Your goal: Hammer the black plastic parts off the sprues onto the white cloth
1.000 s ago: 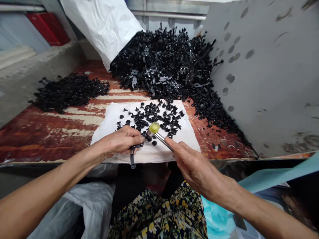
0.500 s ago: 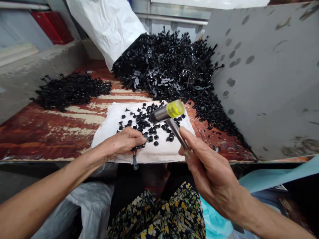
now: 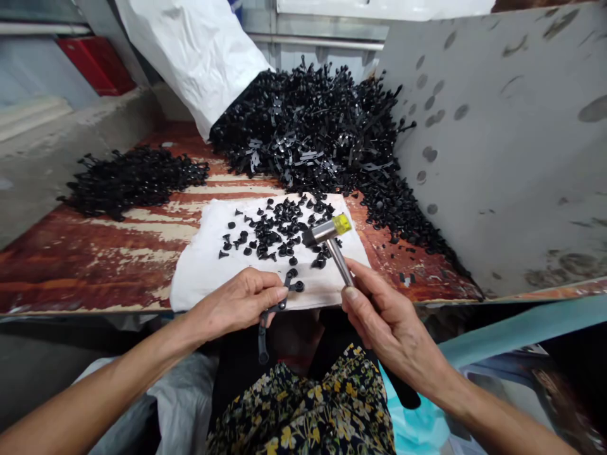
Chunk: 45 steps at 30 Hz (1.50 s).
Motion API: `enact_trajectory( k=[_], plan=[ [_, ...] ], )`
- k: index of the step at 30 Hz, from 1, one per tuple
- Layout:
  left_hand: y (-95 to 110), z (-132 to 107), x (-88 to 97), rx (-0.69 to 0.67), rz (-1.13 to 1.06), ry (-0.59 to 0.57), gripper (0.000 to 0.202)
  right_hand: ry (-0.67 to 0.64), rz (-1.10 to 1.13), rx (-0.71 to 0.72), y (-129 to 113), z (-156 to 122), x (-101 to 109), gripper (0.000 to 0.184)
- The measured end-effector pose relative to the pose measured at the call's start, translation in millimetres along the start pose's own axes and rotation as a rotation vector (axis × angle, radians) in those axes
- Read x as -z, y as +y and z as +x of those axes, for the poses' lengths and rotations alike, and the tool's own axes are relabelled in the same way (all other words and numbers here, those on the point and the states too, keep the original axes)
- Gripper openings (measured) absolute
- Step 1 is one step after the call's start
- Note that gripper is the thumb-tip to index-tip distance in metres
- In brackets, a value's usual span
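Observation:
My left hand (image 3: 253, 296) pinches a flat black bracket (image 3: 262, 344) with several arms, at the front edge of the white cloth (image 3: 194, 265). Two of its arms end at round black pieces on the cloth. In my right hand (image 3: 379, 316) is a mallet (image 3: 339, 258), its metal shaft pointing up and away from me. The mallet's head has a dark face on the left and a yellow face on the right, and it is held above the cloth. Many small black flanged plugs (image 3: 268, 237) are scattered over the cloth beyond my hands.
A large heap of black parts (image 3: 313, 126) spills from a white sack (image 3: 199, 57) at the back. On the left lies a smaller pile of black parts (image 3: 133, 180). A grey panel (image 3: 502, 164) stands along the right side of the worn red tabletop (image 3: 118, 259).
My left hand has moved slightly right and nearer to me, and more of the bracket shows. The mallet head has dropped lower and shifted a little to the right.

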<state>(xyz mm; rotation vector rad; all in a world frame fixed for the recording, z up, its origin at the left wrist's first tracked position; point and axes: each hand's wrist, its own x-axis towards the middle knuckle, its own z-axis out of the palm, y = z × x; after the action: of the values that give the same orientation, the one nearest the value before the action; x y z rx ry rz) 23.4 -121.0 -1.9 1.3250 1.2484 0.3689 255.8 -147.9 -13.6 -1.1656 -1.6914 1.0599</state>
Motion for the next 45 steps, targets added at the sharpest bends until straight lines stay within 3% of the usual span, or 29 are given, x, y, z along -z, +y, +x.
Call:
enact_trajectory(
  k=[4, 12, 45],
  plan=[
    [-3, 5, -5.4, -0.028, 0.034, -0.004, 0.047, -0.004, 0.080, -0.122, 15, -12, -2, 0.046],
    [-2, 11, -4.4, 0.004, 0.017, 0.035, 0.049, -0.069, 0.128, -0.202, 24, -19, -3, 0.045],
    [-2, 10, -2.6, 0.027, -0.013, 0.051, 0.055, -0.077, 0.148, -0.262, 31, -25, -5, 0.046]
  ],
)
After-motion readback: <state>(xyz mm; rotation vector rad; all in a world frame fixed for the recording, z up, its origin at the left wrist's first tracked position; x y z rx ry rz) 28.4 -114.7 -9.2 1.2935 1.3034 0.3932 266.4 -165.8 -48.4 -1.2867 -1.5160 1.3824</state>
